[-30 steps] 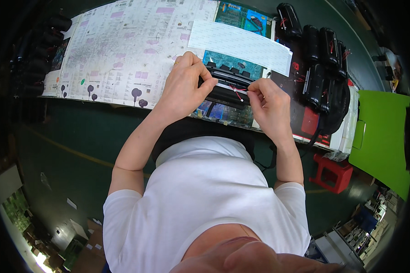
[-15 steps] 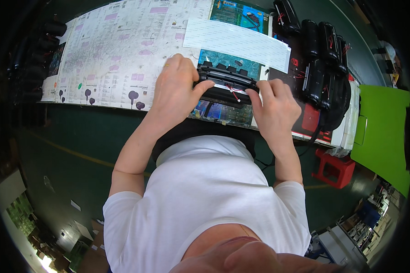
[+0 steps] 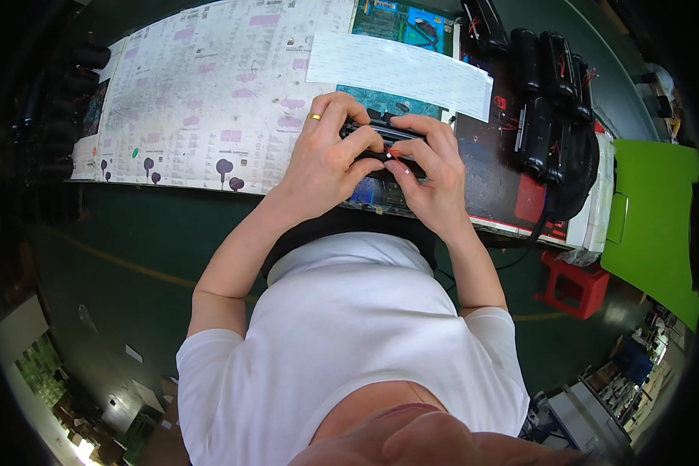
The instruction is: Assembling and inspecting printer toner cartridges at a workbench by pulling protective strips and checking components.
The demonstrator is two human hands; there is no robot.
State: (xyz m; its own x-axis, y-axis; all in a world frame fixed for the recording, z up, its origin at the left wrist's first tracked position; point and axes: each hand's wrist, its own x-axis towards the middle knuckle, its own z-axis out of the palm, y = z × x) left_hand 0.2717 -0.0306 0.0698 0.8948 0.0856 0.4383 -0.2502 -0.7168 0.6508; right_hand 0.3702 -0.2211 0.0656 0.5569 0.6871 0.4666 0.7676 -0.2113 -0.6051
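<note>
In front of me, at the near edge of the table, sits a long black plastic housing [image 3: 382, 126], mostly covered by my fingers. My left hand [image 3: 326, 159], with a ring on one finger, is wrapped about its left end, thumb and forefinger bent in toward the middle. Thin red wires [image 3: 391, 154] with small white plugs come out of the housing's middle. The thumb and forefinger of my right hand [image 3: 436, 180] pinch these wires, while its other fingers rest over the housing's far side. What lies under the fingertips is hidden.
White printed sheets [image 3: 396, 70] lie just beyond the housing. Several similar black housings with red wires [image 3: 530, 140] are grouped on the right. A paper-covered table [image 3: 202, 101] stretches left. Past its right end are a green panel [image 3: 651, 217] and a red stool [image 3: 573, 286].
Both hands have come closer together over the housing. My right hand has moved left from the housing's right end to the red wires, and my left fingers have curled in toward the middle.
</note>
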